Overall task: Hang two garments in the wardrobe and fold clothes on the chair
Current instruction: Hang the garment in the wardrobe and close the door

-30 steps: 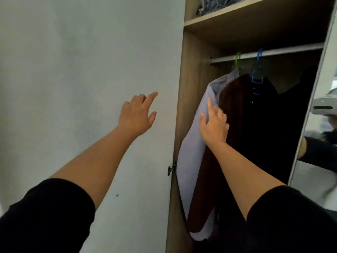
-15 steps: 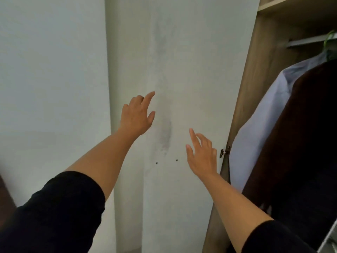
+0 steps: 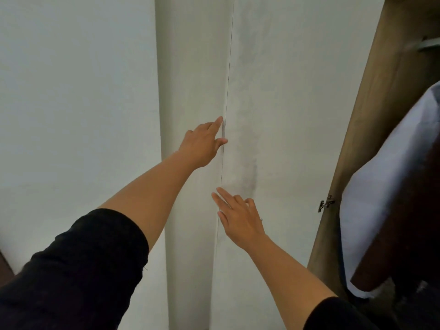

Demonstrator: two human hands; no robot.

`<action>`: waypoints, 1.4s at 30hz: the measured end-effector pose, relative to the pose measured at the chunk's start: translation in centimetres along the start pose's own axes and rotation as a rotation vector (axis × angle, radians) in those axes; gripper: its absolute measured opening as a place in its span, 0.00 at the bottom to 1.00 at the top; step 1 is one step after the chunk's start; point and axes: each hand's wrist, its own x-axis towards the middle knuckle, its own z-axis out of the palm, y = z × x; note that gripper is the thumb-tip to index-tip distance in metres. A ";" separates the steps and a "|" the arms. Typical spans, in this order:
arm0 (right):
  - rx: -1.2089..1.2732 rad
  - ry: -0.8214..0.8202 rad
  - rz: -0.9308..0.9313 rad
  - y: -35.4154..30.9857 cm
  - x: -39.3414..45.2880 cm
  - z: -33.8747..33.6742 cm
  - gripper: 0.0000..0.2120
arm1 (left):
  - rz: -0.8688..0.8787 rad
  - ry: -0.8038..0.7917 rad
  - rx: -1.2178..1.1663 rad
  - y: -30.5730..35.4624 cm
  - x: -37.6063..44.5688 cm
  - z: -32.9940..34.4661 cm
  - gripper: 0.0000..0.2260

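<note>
White door (image 3: 285,115) beside hanging garments (image 3: 381,198)

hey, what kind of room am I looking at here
Probably a bedroom or dressing area: an open wardrobe with wooden sides, a pale shirt hanging inside, and both hands reaching for its white door.

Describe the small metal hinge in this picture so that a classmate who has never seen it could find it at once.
Start at the brown wooden side panel of the wardrobe on the right. Follow its left edge down to the level of the right hand. There sits the hinge, small, silvery metal, the only shiny fitting there, between the white door and the pale hanging shirt.
</note>
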 end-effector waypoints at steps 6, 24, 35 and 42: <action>-0.166 -0.001 -0.026 -0.1 0.2 1.7 0.25 | -0.032 0.107 -0.360 0.8 0.6 1.7 0.17; -0.376 -0.019 0.109 2.0 -14.5 -11.1 0.28 | 0.169 0.164 -0.526 15.2 -8.8 -2.7 0.21; -0.541 -0.276 0.423 8.9 -25.3 -21.0 0.30 | 0.400 0.204 -0.473 31.8 -9.6 -1.5 0.28; -0.595 -0.375 0.597 14.4 -28.1 -22.6 0.28 | 0.588 0.300 -0.560 39.7 -6.9 1.5 0.31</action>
